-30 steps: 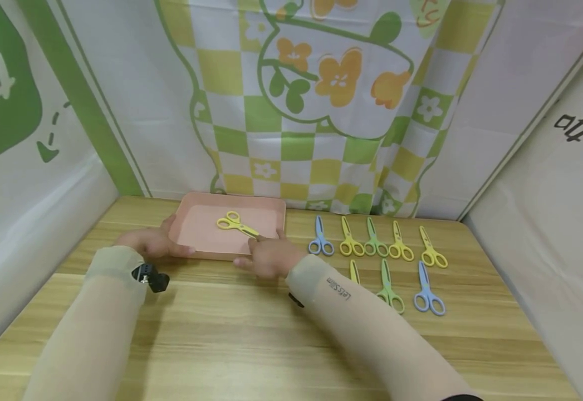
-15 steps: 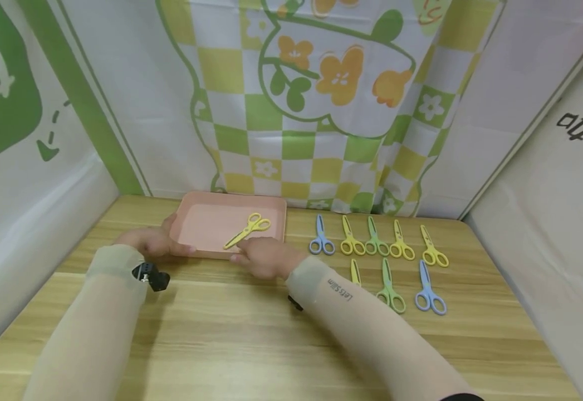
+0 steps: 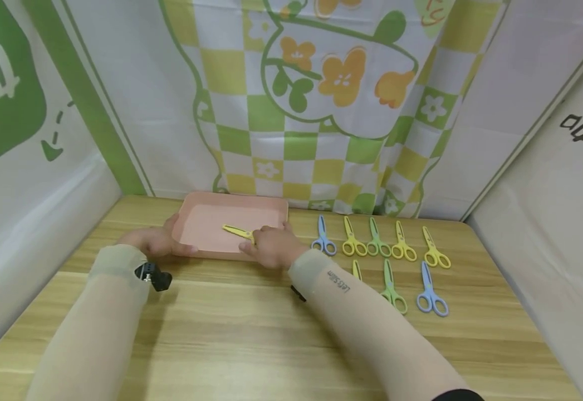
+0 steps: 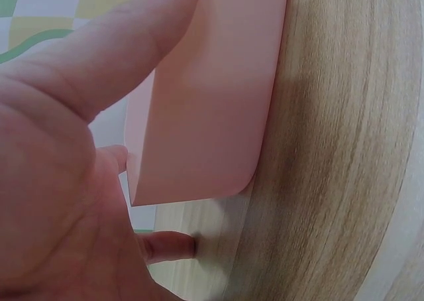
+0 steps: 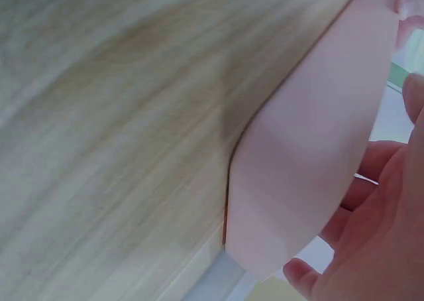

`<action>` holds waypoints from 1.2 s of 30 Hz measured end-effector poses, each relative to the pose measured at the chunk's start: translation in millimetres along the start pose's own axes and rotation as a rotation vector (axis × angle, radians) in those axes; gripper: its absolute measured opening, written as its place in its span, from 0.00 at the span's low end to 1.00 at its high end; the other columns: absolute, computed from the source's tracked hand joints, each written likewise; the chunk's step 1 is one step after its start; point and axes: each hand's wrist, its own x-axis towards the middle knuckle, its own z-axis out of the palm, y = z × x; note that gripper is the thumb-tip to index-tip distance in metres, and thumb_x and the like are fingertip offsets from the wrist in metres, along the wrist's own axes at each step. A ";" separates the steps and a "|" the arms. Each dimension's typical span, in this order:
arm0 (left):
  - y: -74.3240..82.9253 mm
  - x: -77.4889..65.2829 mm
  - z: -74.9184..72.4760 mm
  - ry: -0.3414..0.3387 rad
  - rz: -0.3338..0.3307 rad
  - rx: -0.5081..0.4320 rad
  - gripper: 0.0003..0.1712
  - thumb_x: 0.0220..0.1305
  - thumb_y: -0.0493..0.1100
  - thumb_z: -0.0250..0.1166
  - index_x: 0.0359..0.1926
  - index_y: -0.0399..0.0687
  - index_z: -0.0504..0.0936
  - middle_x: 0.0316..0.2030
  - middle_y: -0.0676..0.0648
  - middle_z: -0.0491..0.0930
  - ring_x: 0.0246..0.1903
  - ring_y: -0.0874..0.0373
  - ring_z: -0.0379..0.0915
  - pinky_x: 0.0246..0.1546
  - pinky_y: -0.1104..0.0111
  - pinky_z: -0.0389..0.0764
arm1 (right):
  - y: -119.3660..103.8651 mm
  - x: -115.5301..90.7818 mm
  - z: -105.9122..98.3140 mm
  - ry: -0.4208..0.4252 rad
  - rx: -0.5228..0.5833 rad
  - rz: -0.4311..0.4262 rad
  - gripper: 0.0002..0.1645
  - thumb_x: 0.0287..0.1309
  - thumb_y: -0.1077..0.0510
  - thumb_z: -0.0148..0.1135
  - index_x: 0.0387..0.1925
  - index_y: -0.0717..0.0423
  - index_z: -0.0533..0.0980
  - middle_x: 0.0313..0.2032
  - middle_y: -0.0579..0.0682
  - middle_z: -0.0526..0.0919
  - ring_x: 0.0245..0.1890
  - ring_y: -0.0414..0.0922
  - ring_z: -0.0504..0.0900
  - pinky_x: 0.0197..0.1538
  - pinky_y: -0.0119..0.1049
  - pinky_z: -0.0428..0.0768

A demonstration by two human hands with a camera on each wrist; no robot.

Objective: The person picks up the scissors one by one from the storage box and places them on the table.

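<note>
A shallow pink tray (image 3: 211, 220) stands on the wooden table. My left hand (image 3: 158, 242) grips its front left corner, the thumb (image 4: 126, 42) along the front wall and the other fingers at the left side. My right hand (image 3: 273, 246) reaches over the front right corner of the tray, thumb and fingers apart in the right wrist view. Yellow scissors (image 3: 236, 230) lie in the tray beside the right thumb, tip to the left; the hand hides their handles. In the right wrist view the fingers (image 5: 374, 158) pass behind the tray wall, which hides the scissors.
Right of the tray a row of scissors runs along the back: blue (image 3: 324, 236), yellow, green and more yellow. Before it lie yellow scissors (image 3: 356, 269) partly behind the right forearm, green scissors (image 3: 390, 287) and blue scissors (image 3: 429, 289). A checkered curtain (image 3: 296, 145) hangs behind.
The yellow scissors in the tray have turned, from handles at the upper left, through handles at the upper right, to tip at left. The right hand has shifted slightly; the left stays put.
</note>
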 end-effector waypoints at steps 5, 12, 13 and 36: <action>0.9 0.1 0.6 0.005 -0.018 -0.002 0.89 0.42 0.70 0.77 0.73 0.42 0.14 0.73 0.27 0.20 0.71 0.27 0.25 0.67 0.37 0.34 | 0.3 -0.4 -3.7 -0.003 -0.032 0.008 0.35 0.77 0.34 0.32 0.67 0.47 0.73 0.65 0.44 0.74 0.67 0.44 0.68 0.70 0.63 0.46; 7.0 -6.5 2.7 0.004 -0.021 -0.020 0.84 0.49 0.67 0.76 0.73 0.42 0.15 0.73 0.29 0.19 0.72 0.30 0.20 0.67 0.38 0.32 | 4.7 1.7 -6.2 0.092 -0.099 0.063 0.17 0.72 0.44 0.49 0.32 0.45 0.78 0.46 0.44 0.81 0.51 0.42 0.75 0.60 0.58 0.62; 7.3 -6.7 2.8 0.009 -0.021 -0.020 0.83 0.49 0.67 0.76 0.74 0.43 0.15 0.74 0.30 0.19 0.72 0.31 0.21 0.68 0.39 0.32 | 5.8 2.7 -5.9 0.104 -0.096 0.093 0.16 0.69 0.45 0.52 0.28 0.45 0.78 0.46 0.45 0.80 0.50 0.42 0.75 0.60 0.58 0.62; 0.1 0.7 0.7 0.002 -0.048 -0.034 0.90 0.40 0.70 0.78 0.74 0.44 0.15 0.74 0.31 0.18 0.72 0.32 0.19 0.67 0.38 0.31 | 7.1 12.5 2.0 0.212 -0.011 0.256 0.13 0.51 0.53 0.65 0.15 0.49 0.75 0.50 0.48 0.80 0.64 0.49 0.69 0.64 0.59 0.55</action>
